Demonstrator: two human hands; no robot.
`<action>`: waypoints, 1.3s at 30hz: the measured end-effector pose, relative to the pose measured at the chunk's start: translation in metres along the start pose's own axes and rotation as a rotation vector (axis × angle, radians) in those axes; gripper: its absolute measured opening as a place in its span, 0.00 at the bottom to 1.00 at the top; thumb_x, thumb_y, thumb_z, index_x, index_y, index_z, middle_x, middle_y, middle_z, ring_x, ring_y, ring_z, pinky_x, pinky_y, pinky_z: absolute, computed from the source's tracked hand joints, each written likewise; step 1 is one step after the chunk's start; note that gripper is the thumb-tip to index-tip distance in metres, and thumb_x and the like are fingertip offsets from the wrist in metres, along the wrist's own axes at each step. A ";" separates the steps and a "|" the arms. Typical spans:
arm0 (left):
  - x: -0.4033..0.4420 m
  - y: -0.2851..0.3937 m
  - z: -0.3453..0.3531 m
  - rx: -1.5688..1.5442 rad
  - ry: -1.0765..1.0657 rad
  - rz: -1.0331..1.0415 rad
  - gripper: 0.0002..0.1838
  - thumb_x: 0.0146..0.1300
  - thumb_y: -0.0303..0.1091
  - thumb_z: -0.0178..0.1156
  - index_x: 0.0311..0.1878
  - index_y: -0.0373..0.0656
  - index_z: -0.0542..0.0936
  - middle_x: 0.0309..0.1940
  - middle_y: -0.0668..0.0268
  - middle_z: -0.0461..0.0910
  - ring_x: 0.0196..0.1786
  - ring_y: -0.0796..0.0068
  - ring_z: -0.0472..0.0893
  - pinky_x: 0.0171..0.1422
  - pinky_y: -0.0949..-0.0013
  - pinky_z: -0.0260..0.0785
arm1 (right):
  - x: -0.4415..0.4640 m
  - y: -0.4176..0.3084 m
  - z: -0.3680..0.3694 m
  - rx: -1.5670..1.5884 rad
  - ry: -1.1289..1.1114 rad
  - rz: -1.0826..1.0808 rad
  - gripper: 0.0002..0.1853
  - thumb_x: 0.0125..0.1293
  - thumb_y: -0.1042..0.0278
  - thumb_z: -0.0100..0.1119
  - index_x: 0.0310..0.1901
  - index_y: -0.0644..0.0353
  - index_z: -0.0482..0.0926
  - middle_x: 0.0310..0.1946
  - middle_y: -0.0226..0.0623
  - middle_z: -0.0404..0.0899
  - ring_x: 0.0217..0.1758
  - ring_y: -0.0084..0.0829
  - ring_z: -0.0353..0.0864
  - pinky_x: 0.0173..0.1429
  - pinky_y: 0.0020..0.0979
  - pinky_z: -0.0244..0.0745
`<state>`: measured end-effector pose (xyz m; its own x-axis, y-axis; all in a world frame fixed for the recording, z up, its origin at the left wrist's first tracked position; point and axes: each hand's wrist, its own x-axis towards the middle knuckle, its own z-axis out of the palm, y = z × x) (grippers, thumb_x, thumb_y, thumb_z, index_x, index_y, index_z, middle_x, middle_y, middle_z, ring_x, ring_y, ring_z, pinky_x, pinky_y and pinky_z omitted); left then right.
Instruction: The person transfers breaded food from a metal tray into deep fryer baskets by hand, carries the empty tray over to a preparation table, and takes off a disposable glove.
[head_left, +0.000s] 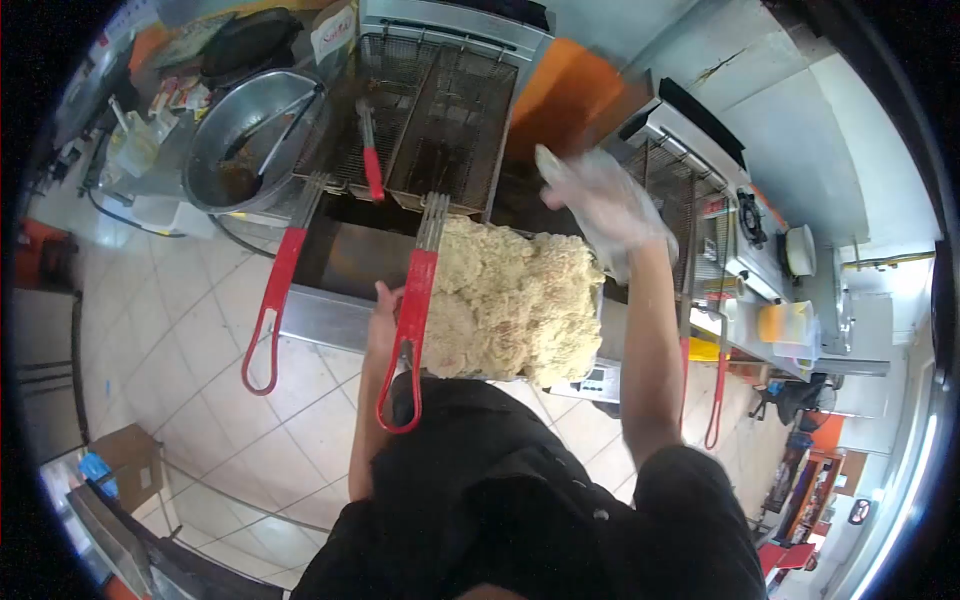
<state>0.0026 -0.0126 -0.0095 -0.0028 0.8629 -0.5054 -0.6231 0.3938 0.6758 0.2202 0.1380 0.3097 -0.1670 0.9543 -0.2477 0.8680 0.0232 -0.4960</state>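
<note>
A tray [598, 318] heaped with pale, floury breaded pieces [510, 300], apparently chicken, is in front of my body. At its left edge is my left hand [384, 316], its fingers curled at the rim and partly hidden by a red basket handle [408, 330]. My right hand [603, 205], in a clear plastic glove, is raised beyond the tray's far right corner, over the fryer area. Motion smears its fingers, so I cannot tell whether anything is in them. Wire fryer baskets [440, 125] stand just past the tray.
A second red basket handle [275, 300] juts out at left. Beyond it sits a large metal bowl [225, 150] with tongs. More baskets [685, 200] with red handles are on the right, near a counter with a yellow-filled container [785, 323]. A cardboard box [130, 460] lies on the tiled floor.
</note>
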 end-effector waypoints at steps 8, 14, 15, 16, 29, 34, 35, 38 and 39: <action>-0.010 0.015 0.004 0.130 -0.034 0.012 0.41 0.70 0.65 0.27 0.60 0.37 0.73 0.48 0.64 0.79 0.49 0.74 0.77 0.56 0.68 0.68 | 0.006 0.166 0.110 0.045 0.083 0.103 0.23 0.59 0.49 0.61 0.41 0.66 0.81 0.34 0.41 0.81 0.39 0.34 0.79 0.49 0.34 0.73; 0.007 0.008 -0.014 0.143 -0.042 -0.092 0.40 0.70 0.65 0.26 0.60 0.39 0.73 0.49 0.66 0.79 0.50 0.74 0.77 0.58 0.68 0.67 | -0.024 0.179 0.128 -0.329 -0.042 -0.227 0.15 0.62 0.70 0.55 0.51 0.62 0.75 0.38 0.43 0.79 0.39 0.35 0.80 0.50 0.37 0.79; 0.007 0.004 -0.015 0.097 -0.064 -0.054 0.40 0.70 0.65 0.26 0.60 0.39 0.73 0.49 0.66 0.79 0.50 0.74 0.77 0.58 0.68 0.67 | -0.033 0.175 0.123 -0.222 -0.019 -0.170 0.16 0.62 0.74 0.54 0.52 0.61 0.74 0.40 0.44 0.79 0.40 0.35 0.80 0.49 0.37 0.80; -0.001 0.011 -0.005 0.158 0.011 -0.065 0.40 0.71 0.64 0.26 0.60 0.40 0.73 0.49 0.66 0.79 0.50 0.73 0.77 0.59 0.68 0.66 | -0.043 0.170 0.118 -0.115 0.010 -0.118 0.17 0.61 0.78 0.53 0.53 0.60 0.73 0.41 0.45 0.79 0.42 0.35 0.81 0.49 0.37 0.81; 0.002 0.009 -0.010 -0.058 -0.109 -0.091 0.37 0.71 0.64 0.27 0.62 0.42 0.71 0.46 0.69 0.78 0.47 0.77 0.76 0.55 0.69 0.67 | -0.004 0.182 0.077 0.065 0.105 0.294 0.31 0.60 0.49 0.60 0.58 0.64 0.73 0.49 0.47 0.78 0.52 0.32 0.77 0.58 0.33 0.70; 0.010 -0.003 -0.028 -0.046 -0.124 -0.097 0.38 0.70 0.65 0.30 0.61 0.42 0.72 0.46 0.68 0.78 0.47 0.76 0.77 0.54 0.70 0.68 | -0.013 0.187 0.100 0.196 0.036 0.435 0.27 0.62 0.48 0.56 0.53 0.62 0.78 0.35 0.38 0.82 0.39 0.26 0.77 0.48 0.30 0.70; 0.005 0.001 -0.017 0.051 -0.020 -0.084 0.38 0.69 0.65 0.31 0.61 0.41 0.72 0.47 0.68 0.78 0.48 0.76 0.77 0.54 0.69 0.68 | -0.011 0.186 0.097 0.113 -0.047 0.386 0.26 0.61 0.47 0.58 0.51 0.62 0.79 0.33 0.36 0.82 0.36 0.26 0.77 0.46 0.30 0.72; 0.000 0.005 -0.006 -0.086 -0.037 -0.064 0.38 0.69 0.65 0.33 0.59 0.40 0.73 0.45 0.69 0.78 0.47 0.76 0.76 0.54 0.69 0.68 | -0.003 0.192 0.098 -0.036 -0.040 0.434 0.25 0.58 0.48 0.61 0.47 0.62 0.79 0.32 0.34 0.82 0.35 0.25 0.77 0.44 0.30 0.73; -0.003 0.008 0.000 -0.082 -0.021 -0.056 0.38 0.69 0.66 0.33 0.58 0.40 0.73 0.44 0.69 0.78 0.46 0.76 0.76 0.53 0.69 0.68 | 0.001 0.211 0.108 0.023 0.007 0.275 0.24 0.58 0.49 0.62 0.47 0.62 0.79 0.33 0.34 0.83 0.35 0.26 0.78 0.44 0.29 0.74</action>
<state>-0.0022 -0.0123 -0.0023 0.0495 0.8468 -0.5295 -0.6835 0.4153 0.6003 0.3528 0.1119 0.1142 0.0771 0.9258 -0.3700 0.8693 -0.2442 -0.4298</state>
